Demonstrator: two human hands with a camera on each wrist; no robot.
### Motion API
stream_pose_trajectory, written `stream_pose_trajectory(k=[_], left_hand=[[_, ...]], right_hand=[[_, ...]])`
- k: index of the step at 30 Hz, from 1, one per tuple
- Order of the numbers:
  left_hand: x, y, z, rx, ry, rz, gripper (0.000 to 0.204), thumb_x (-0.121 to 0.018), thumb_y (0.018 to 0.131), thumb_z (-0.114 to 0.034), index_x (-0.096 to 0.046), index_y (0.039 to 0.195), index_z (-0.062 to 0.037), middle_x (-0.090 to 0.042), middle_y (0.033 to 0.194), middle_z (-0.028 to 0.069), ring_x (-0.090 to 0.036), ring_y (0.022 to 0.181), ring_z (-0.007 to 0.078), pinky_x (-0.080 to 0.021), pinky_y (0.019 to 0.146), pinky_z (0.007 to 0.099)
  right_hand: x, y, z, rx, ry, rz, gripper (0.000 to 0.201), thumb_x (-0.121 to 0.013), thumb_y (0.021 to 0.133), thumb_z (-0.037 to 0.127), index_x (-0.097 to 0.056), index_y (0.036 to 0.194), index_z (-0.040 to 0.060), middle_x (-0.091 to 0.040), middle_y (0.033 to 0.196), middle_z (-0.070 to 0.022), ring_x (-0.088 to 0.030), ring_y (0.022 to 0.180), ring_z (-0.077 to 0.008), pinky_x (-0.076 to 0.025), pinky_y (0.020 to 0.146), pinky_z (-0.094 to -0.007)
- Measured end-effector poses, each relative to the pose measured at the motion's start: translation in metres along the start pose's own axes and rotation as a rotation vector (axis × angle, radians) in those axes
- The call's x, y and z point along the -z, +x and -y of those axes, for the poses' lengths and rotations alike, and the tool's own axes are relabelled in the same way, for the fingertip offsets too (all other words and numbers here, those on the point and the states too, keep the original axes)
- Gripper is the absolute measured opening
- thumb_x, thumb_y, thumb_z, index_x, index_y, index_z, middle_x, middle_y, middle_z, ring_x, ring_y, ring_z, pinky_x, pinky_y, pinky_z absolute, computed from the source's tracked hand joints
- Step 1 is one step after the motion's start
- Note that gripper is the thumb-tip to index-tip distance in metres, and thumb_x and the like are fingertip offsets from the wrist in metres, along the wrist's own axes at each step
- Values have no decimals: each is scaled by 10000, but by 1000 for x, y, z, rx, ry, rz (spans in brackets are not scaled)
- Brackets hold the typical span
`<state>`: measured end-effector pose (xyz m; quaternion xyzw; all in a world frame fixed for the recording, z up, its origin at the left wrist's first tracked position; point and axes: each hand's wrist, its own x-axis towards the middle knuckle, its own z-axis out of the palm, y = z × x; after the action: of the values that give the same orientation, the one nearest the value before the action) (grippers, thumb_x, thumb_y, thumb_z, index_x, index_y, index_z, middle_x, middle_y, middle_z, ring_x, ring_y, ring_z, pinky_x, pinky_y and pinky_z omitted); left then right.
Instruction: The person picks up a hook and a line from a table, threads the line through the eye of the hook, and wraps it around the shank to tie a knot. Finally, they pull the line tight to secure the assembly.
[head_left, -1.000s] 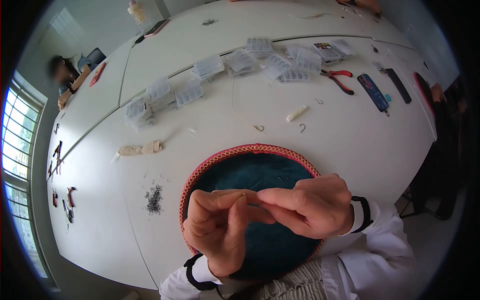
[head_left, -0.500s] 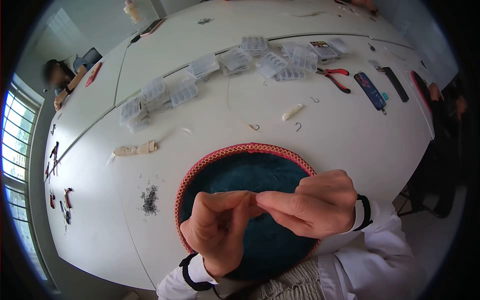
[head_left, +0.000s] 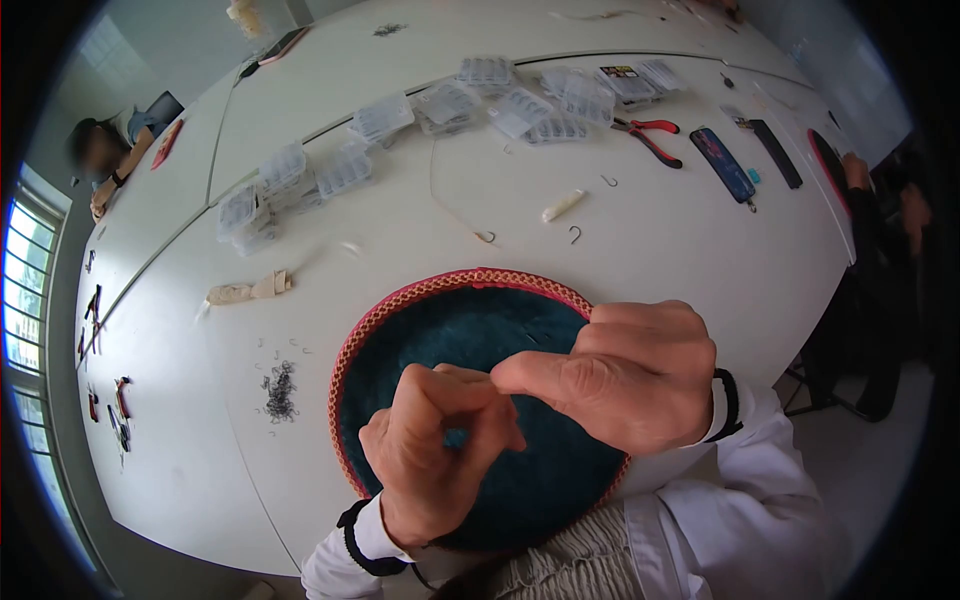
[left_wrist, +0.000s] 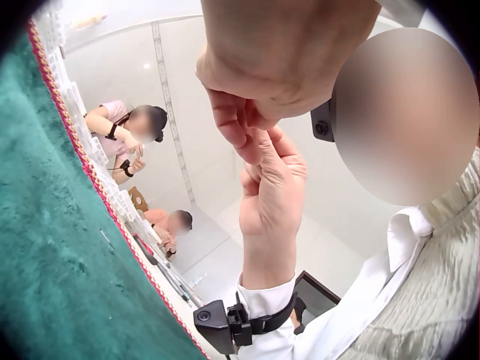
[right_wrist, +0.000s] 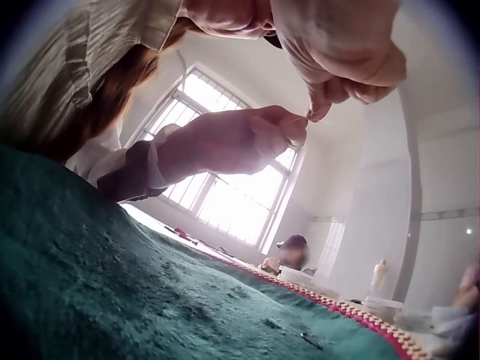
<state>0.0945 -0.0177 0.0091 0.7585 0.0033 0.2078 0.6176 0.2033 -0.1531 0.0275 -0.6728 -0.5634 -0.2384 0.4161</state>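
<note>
Over a round dark green cushion (head_left: 400, 345) with a red and tan braided rim, both hands meet fingertip to fingertip. My left hand (head_left: 435, 440) curls its fingers, thumb against forefinger. From the right, my right hand (head_left: 630, 375) pinches with its thumb laid over the forefinger, its tip at the left forefinger. A short stretch of fine line (right_wrist: 308, 118) shows between the fingertips in the right wrist view; the rest is hidden by the fingers. Small dark fish hooks (head_left: 533, 338) lie on the cushion's far right part.
Beyond the cushion lie loose hooks (head_left: 575, 235), a whitish wrapped roll (head_left: 564, 205) and red-handled pliers (head_left: 650, 140). Clear plastic boxes (head_left: 385, 118) line the table behind. To the left are a pile of hooks (head_left: 280, 392) and a beige wrapped bundle (head_left: 248, 290). Other people sit around.
The left fingers have curled in and the left hand has turned, while the right thumb has swung over the fingertips. The head view has shifted, so the table's things sit further left and up.
</note>
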Motion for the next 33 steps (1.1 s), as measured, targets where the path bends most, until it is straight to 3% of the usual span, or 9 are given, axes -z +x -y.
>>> stream_pose_trajectory(k=[4, 7, 9, 10, 12, 18, 21, 33], left_hand=[[0, 2, -2, 25, -64, 6, 165, -576, 775, 99, -454, 829, 2, -606, 693, 82, -626, 588, 140, -490, 506, 225], [1, 2, -2, 24, -79, 21, 154, -569, 783, 97, -454, 829, 5, -615, 702, 93, -627, 592, 141, -497, 510, 230], [0, 1, -2, 15, -71, 27, 149, -565, 788, 97, -454, 830, 7, -620, 709, 102, -629, 596, 143, -502, 513, 233], [0, 1, -3, 18, -71, 23, 144, -563, 791, 94, -454, 831, 8, -625, 715, 110, -631, 599, 146, -507, 518, 236], [0, 1, -3, 20, -71, 18, 140, -561, 795, 92, -454, 832, 9, -629, 720, 119, -634, 602, 150, -512, 523, 239], [0, 0, -4, -2, -65, 21, 137, -566, 802, 78, -454, 834, 6, -630, 721, 123, -637, 604, 155, -515, 528, 241], [1, -1, -3, -9, -56, 17, 141, -566, 804, 76, -451, 836, 3, -629, 719, 121, -635, 598, 154, -508, 520, 238], [2, -2, -1, -38, -6, -24, 157, -544, 804, 97, -424, 845, 4, -606, 701, 116, -620, 576, 153, -505, 513, 235]], right_hand=[[0, 2, -1, -77, 89, 30, 256, -711, 632, 92, -659, 880, 52, -481, 555, 15, -431, 455, -84, -326, 369, -219], [-5, 3, 0, -231, 248, 9, 125, -704, 685, 82, -650, 795, 60, -537, 578, -3, -475, 460, -76, -350, 388, -227], [-3, 5, 1, -431, 419, 69, 60, -694, 718, 69, -637, 734, 65, -527, 525, -6, -449, 423, -67, -325, 384, -221], [0, 6, 2, -431, 418, 68, 60, -694, 718, 69, -637, 734, 65, -527, 525, -6, -449, 423, -67, -325, 384, -221], [6, 8, 2, -587, 483, 236, 77, -692, 705, -10, -674, 771, 24, -457, 468, 33, -376, 429, -16, -258, 396, -196], [8, 12, -1, -791, 685, 319, 64, -693, 722, 55, -666, 762, 14, -339, 460, 74, -283, 452, -2, -196, 423, -207], [7, 11, -5, -854, 806, 354, 58, -660, 747, 85, -647, 746, 29, -418, 424, 50, -340, 408, 3, -260, 405, -198], [7, 10, -4, -931, 876, 426, 66, -645, 751, 84, -656, 767, 21, -442, 439, 54, -341, 406, 5, -261, 413, -189]])
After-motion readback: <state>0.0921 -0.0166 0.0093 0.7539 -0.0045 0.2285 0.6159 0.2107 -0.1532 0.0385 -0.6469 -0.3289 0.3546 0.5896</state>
